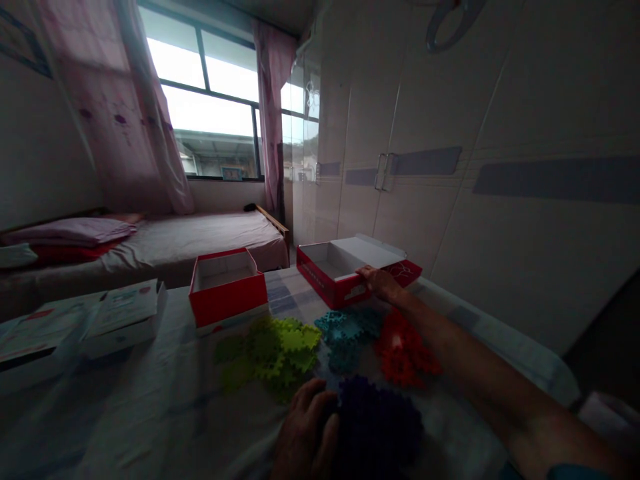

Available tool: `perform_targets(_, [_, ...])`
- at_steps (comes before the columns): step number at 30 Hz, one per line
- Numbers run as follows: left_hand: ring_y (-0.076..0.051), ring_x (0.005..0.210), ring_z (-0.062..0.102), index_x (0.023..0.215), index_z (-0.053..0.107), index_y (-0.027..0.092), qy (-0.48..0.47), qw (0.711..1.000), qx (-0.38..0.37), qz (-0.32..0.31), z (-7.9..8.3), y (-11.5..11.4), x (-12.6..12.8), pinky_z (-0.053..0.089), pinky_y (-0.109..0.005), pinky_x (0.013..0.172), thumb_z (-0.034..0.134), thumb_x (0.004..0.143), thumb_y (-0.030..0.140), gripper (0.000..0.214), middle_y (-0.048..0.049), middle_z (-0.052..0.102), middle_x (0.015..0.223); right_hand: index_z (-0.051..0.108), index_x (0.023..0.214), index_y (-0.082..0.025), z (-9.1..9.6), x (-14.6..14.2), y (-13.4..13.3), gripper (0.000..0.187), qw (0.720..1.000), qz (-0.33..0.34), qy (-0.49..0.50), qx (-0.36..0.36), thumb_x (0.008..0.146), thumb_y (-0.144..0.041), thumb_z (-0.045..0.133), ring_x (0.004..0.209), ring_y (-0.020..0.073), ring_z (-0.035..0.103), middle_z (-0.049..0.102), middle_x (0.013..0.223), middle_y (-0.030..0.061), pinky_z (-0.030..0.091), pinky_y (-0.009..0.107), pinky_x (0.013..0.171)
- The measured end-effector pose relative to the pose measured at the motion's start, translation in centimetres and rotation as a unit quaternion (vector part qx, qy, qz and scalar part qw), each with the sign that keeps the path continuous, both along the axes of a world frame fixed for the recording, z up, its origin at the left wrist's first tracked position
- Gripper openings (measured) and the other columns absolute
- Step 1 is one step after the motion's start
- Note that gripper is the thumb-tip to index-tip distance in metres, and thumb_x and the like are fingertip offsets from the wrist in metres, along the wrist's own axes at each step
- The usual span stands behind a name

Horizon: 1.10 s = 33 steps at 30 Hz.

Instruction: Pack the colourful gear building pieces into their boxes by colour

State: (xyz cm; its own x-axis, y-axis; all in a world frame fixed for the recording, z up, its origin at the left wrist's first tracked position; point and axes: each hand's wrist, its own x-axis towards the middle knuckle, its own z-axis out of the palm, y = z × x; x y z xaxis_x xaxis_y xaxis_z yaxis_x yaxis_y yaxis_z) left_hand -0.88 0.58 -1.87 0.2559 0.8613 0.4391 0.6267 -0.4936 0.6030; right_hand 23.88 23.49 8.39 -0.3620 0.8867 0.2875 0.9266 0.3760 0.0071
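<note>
- Head view: our left hand point(305, 433) lies palm down at 6 o'clock on the cloth-covered worktop point(150, 407). Its fingers are curled against the heap of purple pieces point(377, 427), and we cannot tell whether they grip a piece or only rest there.
- Our right hand point(380, 281) reaches out to 1 o'clock and sits on the near rim of the open box point(325, 270), a red one with its white lid flap thrown back. Whether the fingers clamp the wall or just touch it is not clear.
- The purple pieces look like toothed foam tiles. We judge them light, soft and bendy, not slippery, and likely to snag on each other's teeth. A pinch on a flat face or an outer edge should lift one, though neighbours may come along.
- The open box looks like thin card, which we take to be light, easy to dent and apt to slide on the cloth. The long wall near a corner is the firmer hold.
- Between the hands lie green pieces point(273, 353) at 11 o'clock, teal pieces point(347, 330) at 12 and red pieces point(405, 353) just beside our right forearm.
- A second red box point(227, 290) stands further off at 11 o'clock, and a white box point(125, 317) at 9.
- The light is dim. Single tiles blur together, the left thumb is out of frame, and the open box's floor is partly hidden.
</note>
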Motion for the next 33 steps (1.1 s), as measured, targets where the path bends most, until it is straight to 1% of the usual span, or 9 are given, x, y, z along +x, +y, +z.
perform_targets(6, [-0.022, 0.112, 0.055, 0.106, 0.063, 0.022, -0.009, 1.0, -0.028, 0.003, 0.5, -0.3, 0.1, 0.049, -0.037, 0.093, 0.043, 0.087, 0.032, 0.029, -0.0107, 0.058, 0.12, 0.052, 0.124, -0.019, 0.3, 0.5, -0.9, 0.043, 1.0, -0.009, 0.017, 0.014, 0.083, -0.011, 0.04, 0.108, 0.0189, 0.056, 0.049, 0.131, 0.0084, 0.044, 0.028, 0.091])
perform_targets(8, [-0.022, 0.113, 0.054, 0.106, 0.063, 0.022, -0.012, 0.999, -0.039, 0.004, 0.8, -0.4, 0.1, 0.049, -0.039, 0.093, 0.042, 0.087, 0.032, 0.03, -0.0105, 0.057, 0.121, 0.047, 0.128, -0.017, 0.5, 1.3, -1.8, 0.046, 0.998, -0.014, 0.042, 0.051, 0.083, -0.014, 0.044, 0.118, 0.0212, 0.049, 0.037, 0.141, 0.0101, 0.041, 0.031, 0.096])
perform_targets(10, [-0.023, 0.113, 0.054, 0.106, 0.063, 0.023, -0.016, 0.999, -0.046, 0.007, 1.0, -0.4, 0.2, 0.048, -0.04, 0.094, 0.042, 0.087, 0.033, 0.031, -0.0103, 0.057, 0.121, 0.044, 0.13, -0.015, 0.2, 2.7, -3.4, 0.046, 0.99, -0.023, 0.09, 0.107, 0.084, -0.022, 0.046, 0.123, 0.0223, 0.043, 0.036, 0.141, 0.0114, 0.038, 0.035, 0.1])
perform_targets(13, [-0.023, 0.113, 0.054, 0.106, 0.063, 0.022, -0.025, 0.998, -0.054, 0.011, 1.0, -0.5, 0.3, 0.048, -0.042, 0.094, 0.041, 0.087, 0.032, 0.031, -0.0107, 0.057, 0.121, 0.046, 0.128, -0.015, -1.8, 5.3, -6.8, 0.05, 0.976, -0.086, 0.151, 0.128, 0.085, -0.042, 0.044, 0.124, 0.0248, 0.042, 0.046, 0.133, 0.0126, 0.035, 0.04, 0.103])
perform_targets(16, [-0.023, 0.114, 0.053, 0.106, 0.063, 0.021, -0.032, 0.998, -0.06, 0.008, 0.9, -0.5, 0.4, 0.046, -0.043, 0.096, 0.041, 0.087, 0.032, 0.031, -0.0112, 0.056, 0.121, 0.043, 0.131, -0.013, -4.9, 7.4, -9.9, 0.069, 0.957, -0.2, 0.205, 0.047, 0.081, -0.061, 0.04, 0.124, 0.0297, 0.041, 0.044, 0.135, 0.0165, 0.034, 0.045, 0.102])
perform_targets(18, [-0.023, 0.115, 0.052, 0.106, 0.063, 0.021, -0.035, 0.997, -0.063, 0.008, 0.8, -0.5, 0.5, 0.045, -0.044, 0.097, 0.041, 0.087, 0.033, 0.031, -0.0113, 0.056, 0.121, 0.037, 0.135, -0.012, -6.5, 7.9, -11.1, 0.078, 0.94, -0.226, 0.253, -0.015, 0.079, -0.066, 0.038, 0.126, 0.0293, 0.04, 0.042, 0.136, 0.0178, 0.033, 0.043, 0.102])
perform_targets(24, [-0.023, 0.115, 0.052, 0.104, 0.063, 0.021, -0.037, 0.997, -0.073, 0.012, 1.3, -0.7, 0.5, 0.044, -0.044, 0.097, 0.042, 0.086, 0.032, 0.03, -0.0108, 0.056, 0.121, 0.037, 0.134, -0.019, -7.0, 4.6, -12.2, 0.077, 0.94, -0.186, 0.276, -0.072, 0.074, -0.066, 0.047, 0.111, 0.0272, 0.054, 0.054, 0.124, 0.0135, 0.043, 0.039, 0.09])
perform_targets(28, [-0.023, 0.114, 0.052, 0.104, 0.063, 0.02, -0.034, 0.997, -0.071, 0.013, 1.6, -0.7, 0.5, 0.045, -0.044, 0.097, 0.042, 0.086, 0.03, 0.03, -0.0105, 0.056, 0.12, 0.041, 0.131, -0.018, -6.8, 2.4, -12.9, 0.072, 0.959, -0.186, 0.214, -0.007, 0.071, -0.056, 0.056, 0.112, 0.0286, 0.051, 0.054, 0.123, 0.0145, 0.04, 0.039, 0.092])
perform_targets(33, [-0.023, 0.115, 0.052, 0.103, 0.063, 0.02, -0.036, 0.997, -0.068, 0.013, 1.5, -0.6, 0.6, 0.044, -0.045, 0.097, 0.043, 0.085, 0.03, 0.029, -0.01, 0.056, 0.12, 0.047, 0.123, -0.02, -7.3, 2.3, -12.9, 0.054, 0.96, -0.164, 0.223, 0.046, 0.074, -0.04, 0.054, 0.103, 0.0255, 0.053, 0.057, 0.116, 0.0099, 0.039, 0.038, 0.091])
